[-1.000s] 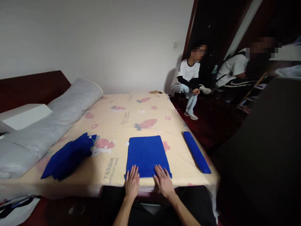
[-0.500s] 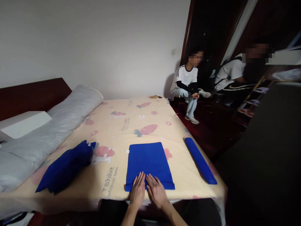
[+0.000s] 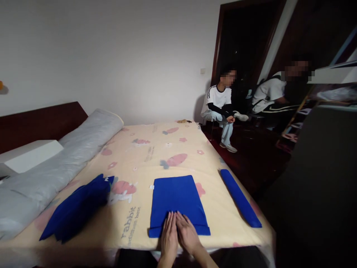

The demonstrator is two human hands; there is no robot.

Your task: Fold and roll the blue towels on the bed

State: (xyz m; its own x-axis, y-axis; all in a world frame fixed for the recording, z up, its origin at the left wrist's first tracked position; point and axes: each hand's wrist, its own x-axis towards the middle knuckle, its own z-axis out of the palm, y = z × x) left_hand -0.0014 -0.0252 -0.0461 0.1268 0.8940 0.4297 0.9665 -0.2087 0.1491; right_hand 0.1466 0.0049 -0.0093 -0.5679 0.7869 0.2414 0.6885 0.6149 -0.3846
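A blue cloth (image 3: 174,197), folded into a flat rectangle, lies on the bed in front of me, a narrow fold along its near edge and a small white tag at its left side. My left hand (image 3: 169,232) rests flat on the middle of that near fold, fingers stretched out. Beside it, my right hand (image 3: 186,230) also lies flat on the cloth, its fingertips close to the left hand's. A long rolled blue cloth (image 3: 240,199) lies to the right. To the left is a loosely bunched blue cloth (image 3: 80,208).
The bed has a cream printed sheet (image 3: 145,160). A long grey bolster-like roll (image 3: 80,150) and a white box (image 3: 33,154) lie along the left, by the dark headboard (image 3: 41,119). Two people (image 3: 220,100) sit beyond the bed's right side. A dark panel (image 3: 315,178) stands at right.
My hands have drawn closer together on the fold, the right hand shifting left. The whole scene sits slightly lower in view. The cloths stay where they were on the bed.
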